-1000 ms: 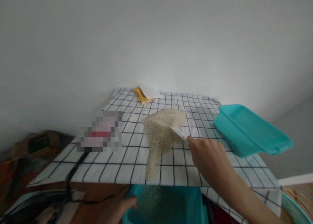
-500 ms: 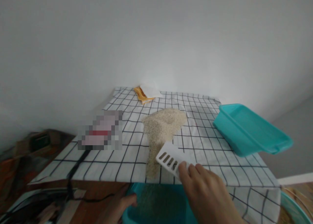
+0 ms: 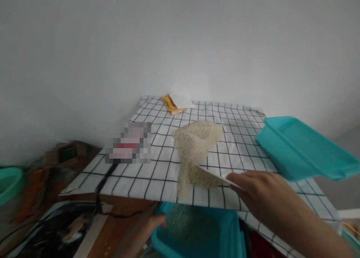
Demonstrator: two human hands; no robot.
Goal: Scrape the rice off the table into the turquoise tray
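A heap of pale grain lies on a white checked tablecloth, trailing toward the table's near edge. My right hand is closed on a flat white plastic scraper, whose blade rests in the grain trail. Below the table edge sits a teal tub with grain in it. My left hand grips the tub's left rim, thumb on top.
A second teal tub rests tilted on the table's right side. An orange and white packet lies at the far edge. A blurred-out item sits left of the grain, a black cable running from it. Clutter fills the lower left.
My right hand swept the scraper from the heap down toward the edge, lifted it, and now has it laid flat in the grain trail again. The view shifted slightly left.
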